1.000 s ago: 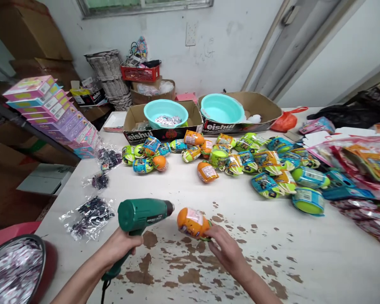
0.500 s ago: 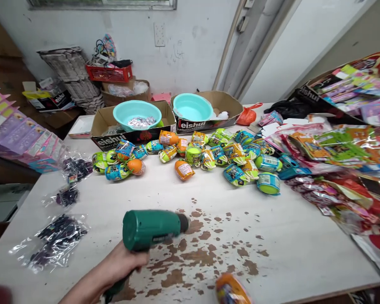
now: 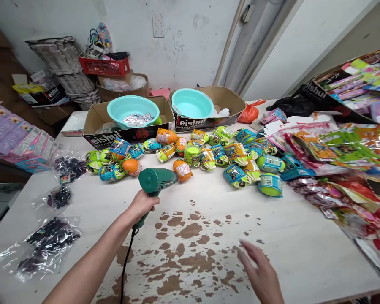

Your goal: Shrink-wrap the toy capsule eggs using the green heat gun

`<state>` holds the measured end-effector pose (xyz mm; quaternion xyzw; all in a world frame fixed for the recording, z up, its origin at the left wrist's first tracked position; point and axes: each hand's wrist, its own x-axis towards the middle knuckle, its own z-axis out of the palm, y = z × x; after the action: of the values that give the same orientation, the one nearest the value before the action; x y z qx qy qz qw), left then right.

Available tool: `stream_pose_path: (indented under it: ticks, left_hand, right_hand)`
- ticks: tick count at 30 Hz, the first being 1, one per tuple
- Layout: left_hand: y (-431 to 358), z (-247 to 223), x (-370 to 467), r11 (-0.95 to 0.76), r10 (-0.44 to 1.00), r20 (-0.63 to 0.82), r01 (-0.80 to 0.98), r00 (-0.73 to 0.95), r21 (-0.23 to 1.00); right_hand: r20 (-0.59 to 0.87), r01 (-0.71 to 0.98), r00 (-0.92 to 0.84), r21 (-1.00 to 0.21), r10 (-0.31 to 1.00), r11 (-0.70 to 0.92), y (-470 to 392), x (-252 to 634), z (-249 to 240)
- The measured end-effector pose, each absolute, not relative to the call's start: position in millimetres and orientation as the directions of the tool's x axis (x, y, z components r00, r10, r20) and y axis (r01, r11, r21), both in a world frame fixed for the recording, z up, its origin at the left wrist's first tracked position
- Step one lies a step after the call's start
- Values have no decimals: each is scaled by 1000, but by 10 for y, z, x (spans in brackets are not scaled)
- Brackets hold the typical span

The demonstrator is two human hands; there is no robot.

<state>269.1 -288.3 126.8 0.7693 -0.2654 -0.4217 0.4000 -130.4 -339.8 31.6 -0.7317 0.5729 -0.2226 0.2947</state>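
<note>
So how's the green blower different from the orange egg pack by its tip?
The green blower is in the left hand; the orange egg pack lies on the table.

The blower has a handle and black cord; the pack has a pale label.

The blower looks longer than the pack.

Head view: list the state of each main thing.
Green heat gun: held, on or off unclear
Left hand: closed on the heat gun
Right hand: open, holding nothing
Table: surface blotched brown
Wrapped packs: clustered on the table
Left basin: holding silvery packets
Left carton: open-topped
</note>
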Motion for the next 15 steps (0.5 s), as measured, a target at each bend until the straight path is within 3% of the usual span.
stream_pose_path:
  ticks: [4, 8, 11, 15]
  left_hand:
    - [-2927, 1240, 2711, -529, -734, -454, -6, 505, 849]
    - [-2998, 1154, 2771, -527, -708, -471, 51, 526, 848]
    - [-2855, 1102, 2862, -513, -698, -471, 82, 539, 854]
    - [-2487, 1110, 2998, -508, -682, -470, 100, 560, 856]
  right_hand:
    - [190, -456, 403, -807, -895, -377, -4375, 58, 252]
    - [98, -486, 444, -809, -891, -331, -5091, 1190, 177]
    - [42, -515, 482, -794, -875, -322, -5147, 1525, 122]
    - [137, -415, 609, -784, -781, -462, -4784, 1515, 120]
